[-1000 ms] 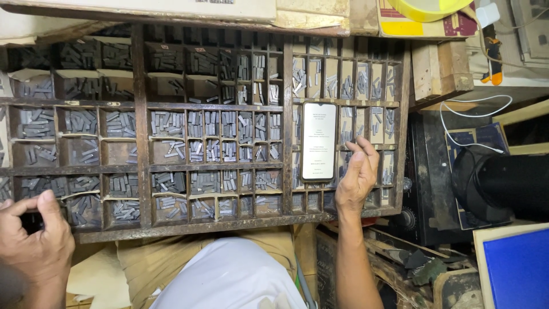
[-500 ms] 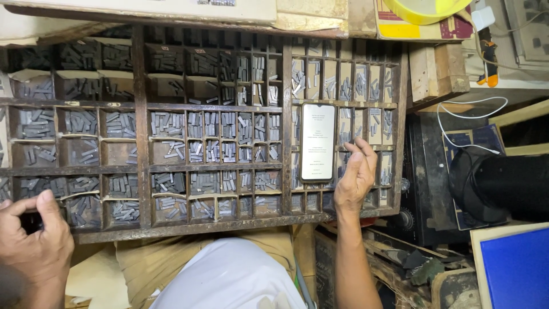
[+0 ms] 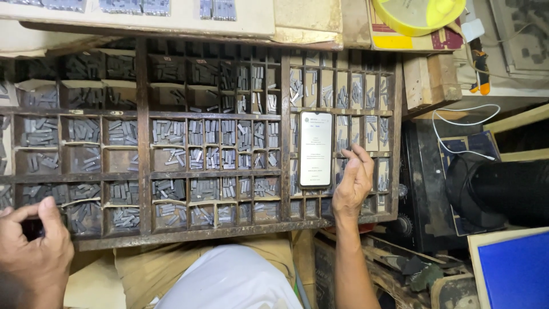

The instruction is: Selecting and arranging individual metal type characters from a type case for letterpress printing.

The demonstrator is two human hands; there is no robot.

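The right hand (image 3: pixel 353 184) reaches fingers-down into a small compartment of the wooden type case (image 3: pixel 143 229), fingertips loosely together among the metal sorts, just beside the phone (image 3: pixel 315 150) lying on the dividers. The left hand (image 3: pixel 34 246) curls, thumb and forefinger pinched around something dark, possibly a composing stick (image 3: pixel 30 228).

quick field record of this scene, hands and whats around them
setting: wooden type case with many small compartments of grey metal type
right hand: fingers reaching into compartments at the case's right end, beside the phone
phone: lies flat on the case, screen lit
left hand: at the lower left edge, pinching a small dark object
nearby: yellow bowl, white cable
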